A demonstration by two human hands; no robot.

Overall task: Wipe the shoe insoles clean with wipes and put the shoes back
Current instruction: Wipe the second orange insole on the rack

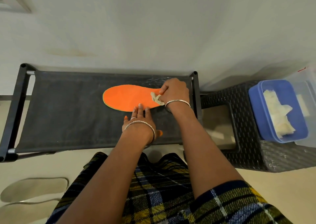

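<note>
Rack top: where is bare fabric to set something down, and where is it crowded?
Free: the rack top from its left rail to the orange insole, and the front strip left of the left hand. Crowded: the right end, where the right hand grips the wipe.

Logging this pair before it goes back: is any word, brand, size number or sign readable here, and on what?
No text can be read in this view.
Orange insole: plain face, no brand or size shows.
Blue tub: no label shows.
Clear container behind it: one small red mark, too small to read.
</note>
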